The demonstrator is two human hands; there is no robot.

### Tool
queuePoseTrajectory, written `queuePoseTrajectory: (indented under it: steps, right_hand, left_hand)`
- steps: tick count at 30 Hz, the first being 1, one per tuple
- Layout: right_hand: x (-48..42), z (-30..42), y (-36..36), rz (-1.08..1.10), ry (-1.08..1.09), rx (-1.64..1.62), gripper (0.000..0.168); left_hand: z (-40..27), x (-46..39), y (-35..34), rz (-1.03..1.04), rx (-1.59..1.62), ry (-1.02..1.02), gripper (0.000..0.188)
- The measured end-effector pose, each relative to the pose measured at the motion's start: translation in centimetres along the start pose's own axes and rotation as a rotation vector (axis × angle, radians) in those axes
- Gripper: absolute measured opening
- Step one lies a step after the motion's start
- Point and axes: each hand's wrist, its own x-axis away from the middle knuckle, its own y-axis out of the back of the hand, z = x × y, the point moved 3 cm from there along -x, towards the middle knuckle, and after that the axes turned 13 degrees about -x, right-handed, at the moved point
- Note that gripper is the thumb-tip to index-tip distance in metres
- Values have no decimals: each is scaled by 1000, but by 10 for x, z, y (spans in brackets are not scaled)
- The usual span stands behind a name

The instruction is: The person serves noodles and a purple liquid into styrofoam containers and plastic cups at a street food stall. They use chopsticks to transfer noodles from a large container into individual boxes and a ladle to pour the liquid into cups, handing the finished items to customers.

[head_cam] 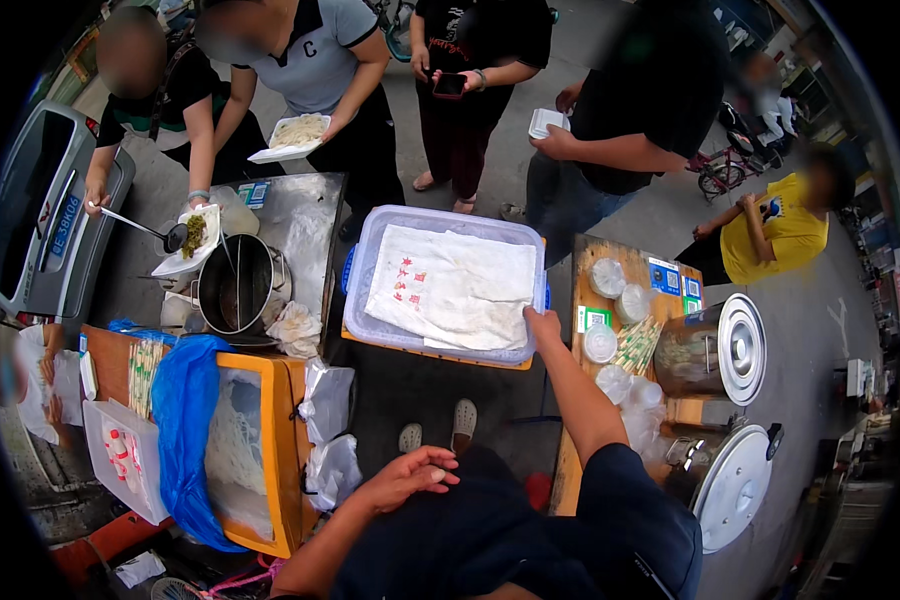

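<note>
A clear plastic bin (442, 213) with blue side handles stands before me on something with an orange edge. Inside it lies a white cloth (457, 289) bearing red writing. My right hand (544, 328) touches the bin's right rim beside the cloth's edge; its fingertips are partly hidden, so whether it grips rim or cloth is unclear. Near my waist, my left hand (412, 478) hangs with fingers apart and nothing in it. Closest to it are white plastic bags (332, 469) hung on an orange box (285, 450), which holds white noodles (234, 442) behind blue plastic film (187, 442).
At left, a person's hand holds a ladle (139, 225) above a divided pot (241, 289). A metal-topped table (307, 232) supports it. The right wooden table (589, 262) bears lidded cups (600, 343), chopsticks (636, 345) and large lidded pots (742, 349). Several people stand around, two with food containers.
</note>
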Motion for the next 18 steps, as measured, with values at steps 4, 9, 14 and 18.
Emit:
queuePoseTrajectory:
  steps: [4, 9, 14, 18]
  right_hand:
    - [44, 19, 34, -154, 5, 286, 72]
    - [147, -35, 85, 11, 59, 17, 40]
    - [329, -230, 209, -224, -329, -23, 28]
    - [483, -359, 336, -809, -588, -5, 24]
  left_hand:
    - [6, 15, 22, 1, -25, 21, 40]
    - [33, 2, 45, 131, 6, 67, 41]
    - [49, -33, 28, 338, -157, 195, 37]
    - [40, -61, -10, 431, -323, 240, 39]
